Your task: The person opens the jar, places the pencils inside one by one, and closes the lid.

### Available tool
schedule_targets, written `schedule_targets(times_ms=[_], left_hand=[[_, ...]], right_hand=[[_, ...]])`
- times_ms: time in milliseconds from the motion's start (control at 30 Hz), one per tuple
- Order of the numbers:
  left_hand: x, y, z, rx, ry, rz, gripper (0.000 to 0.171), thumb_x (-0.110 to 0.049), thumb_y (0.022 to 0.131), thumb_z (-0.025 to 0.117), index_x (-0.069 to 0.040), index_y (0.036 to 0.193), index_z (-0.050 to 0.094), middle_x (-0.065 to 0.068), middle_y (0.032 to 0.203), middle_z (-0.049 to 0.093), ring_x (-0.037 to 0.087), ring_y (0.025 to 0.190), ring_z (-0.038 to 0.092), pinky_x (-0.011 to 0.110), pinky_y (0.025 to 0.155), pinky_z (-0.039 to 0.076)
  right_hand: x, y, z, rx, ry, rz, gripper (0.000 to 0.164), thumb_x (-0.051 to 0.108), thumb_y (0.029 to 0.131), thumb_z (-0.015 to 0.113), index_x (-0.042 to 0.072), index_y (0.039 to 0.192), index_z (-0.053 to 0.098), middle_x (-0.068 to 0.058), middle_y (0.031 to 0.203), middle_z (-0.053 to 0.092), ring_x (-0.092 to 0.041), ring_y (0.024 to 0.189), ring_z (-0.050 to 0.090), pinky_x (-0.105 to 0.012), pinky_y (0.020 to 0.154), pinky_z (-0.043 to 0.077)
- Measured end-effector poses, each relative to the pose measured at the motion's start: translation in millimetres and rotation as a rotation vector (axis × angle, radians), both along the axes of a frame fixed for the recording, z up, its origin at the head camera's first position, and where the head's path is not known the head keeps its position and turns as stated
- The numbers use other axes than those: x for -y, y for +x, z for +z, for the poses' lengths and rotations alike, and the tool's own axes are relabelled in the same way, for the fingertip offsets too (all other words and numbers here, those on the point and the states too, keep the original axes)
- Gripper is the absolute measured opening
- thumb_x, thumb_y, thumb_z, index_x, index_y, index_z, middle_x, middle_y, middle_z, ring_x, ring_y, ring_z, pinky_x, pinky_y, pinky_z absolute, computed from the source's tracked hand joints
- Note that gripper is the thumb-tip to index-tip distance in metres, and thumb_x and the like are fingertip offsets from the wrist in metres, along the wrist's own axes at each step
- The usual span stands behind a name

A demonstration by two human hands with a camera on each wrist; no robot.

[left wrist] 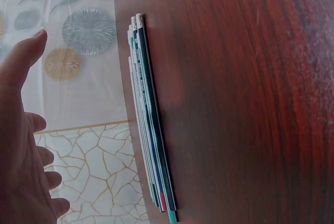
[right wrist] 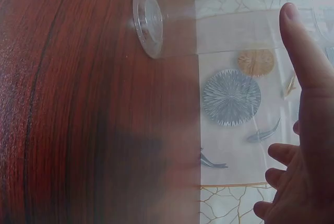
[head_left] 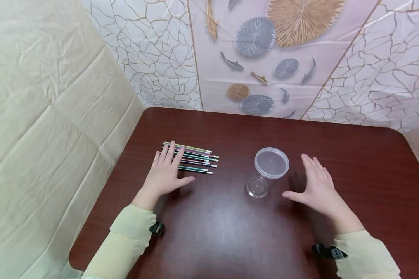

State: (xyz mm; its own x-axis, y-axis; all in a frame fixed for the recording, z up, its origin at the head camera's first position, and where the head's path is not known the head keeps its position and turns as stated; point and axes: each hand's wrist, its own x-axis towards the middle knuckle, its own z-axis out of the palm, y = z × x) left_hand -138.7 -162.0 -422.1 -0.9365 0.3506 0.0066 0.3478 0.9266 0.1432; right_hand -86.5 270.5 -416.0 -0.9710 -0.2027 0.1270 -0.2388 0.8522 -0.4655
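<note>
Several pencils (head_left: 198, 157) with white eraser ends lie side by side on the table, in dark, green, pink and yellow colours. My left hand (head_left: 165, 172) hovers over their left ends with fingers spread and thumb out, hiding part of them. In the left wrist view, the pencils (left wrist: 150, 112) lie apart from the hand (left wrist: 21, 109). A tall clear plastic container (head_left: 271, 162) stands upright right of the table's middle. Beside it, on its right, my right hand (head_left: 315, 188) is held with straight fingers and thumb apart, holding nothing. The right wrist view shows the container's round base (right wrist: 148, 20).
The dark red-brown wooden table (head_left: 209, 224) has rounded far corners. A patterned cloth wall (head_left: 160, 50) rises behind its far edge, and a cream cloth (head_left: 49, 135) hangs along the left. Dark bands (head_left: 156, 228) sit at both wrists.
</note>
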Motion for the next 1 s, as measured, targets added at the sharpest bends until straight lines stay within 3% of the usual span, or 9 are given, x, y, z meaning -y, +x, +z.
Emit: schedule_targets(times_ms=[533, 667, 767, 900, 1000], left_hand=[[0, -1.0, -0.6, -0.011, -0.002, -0.006, 0.1, -0.071, 0.078, 0.053, -0.013, 0.15, 0.017, 0.016, 0.156, 0.003, 0.036, 0.141, 0.006, 0.052, 0.111, 0.007], [0, -1.8, -0.4, -0.012, 0.001, -0.01, 0.1, -0.071, 0.078, 0.053, -0.013, 0.15, 0.018, 0.016, 0.155, 0.004, 0.037, 0.14, 0.008, 0.052, 0.111, 0.007], [-1, -2.1, -0.3, -0.006, 0.007, -0.013, 0.099, -0.07, 0.078, 0.053, -0.013, 0.15, 0.018, 0.016, 0.155, 0.004, 0.037, 0.14, 0.007, 0.052, 0.111, 0.006], [-2, -1.7, -0.6, 0.007, 0.01, -0.02, 0.099, -0.07, 0.078, 0.053, -0.013, 0.15, 0.018, 0.017, 0.155, 0.003, 0.036, 0.141, 0.004, 0.051, 0.111, 0.006], [-4, -1.6, -1.2, 0.005, 0.013, -0.029, 0.099, -0.07, 0.078, 0.053, -0.012, 0.15, 0.018, 0.017, 0.155, 0.004, 0.036, 0.141, 0.004, 0.052, 0.111, 0.007]], right_hand=[[10, -3.1, -2.6, -0.009, -0.031, 0.019, 0.119, 0.042, 0.061, 0.086, -0.005, 0.145, 0.017, -0.032, 0.144, 0.024, -0.049, 0.134, 0.016, -0.066, 0.101, 0.013], [19, -6.8, -7.7, 0.025, -0.101, 0.034, 0.119, 0.037, 0.062, 0.086, -0.004, 0.146, 0.014, -0.032, 0.145, 0.022, -0.05, 0.133, 0.016, -0.068, 0.099, 0.015], [28, -10.6, -14.4, 0.049, -0.219, 0.066, 0.118, 0.027, 0.063, 0.087, -0.001, 0.148, 0.009, -0.03, 0.147, 0.019, -0.049, 0.134, 0.016, -0.067, 0.1, 0.016], [42, -14.5, -23.3, 0.045, -0.432, 0.131, 0.113, 0.011, 0.062, 0.087, 0.004, 0.147, 0.015, -0.022, 0.142, 0.032, -0.033, 0.128, 0.031, -0.037, 0.108, 0.022], [54, -14.7, -28.0, 0.029, -0.547, 0.147, 0.105, 0.004, 0.06, 0.087, 0.006, 0.144, 0.023, -0.017, 0.132, 0.045, -0.023, 0.116, 0.042, -0.016, 0.099, 0.024]])
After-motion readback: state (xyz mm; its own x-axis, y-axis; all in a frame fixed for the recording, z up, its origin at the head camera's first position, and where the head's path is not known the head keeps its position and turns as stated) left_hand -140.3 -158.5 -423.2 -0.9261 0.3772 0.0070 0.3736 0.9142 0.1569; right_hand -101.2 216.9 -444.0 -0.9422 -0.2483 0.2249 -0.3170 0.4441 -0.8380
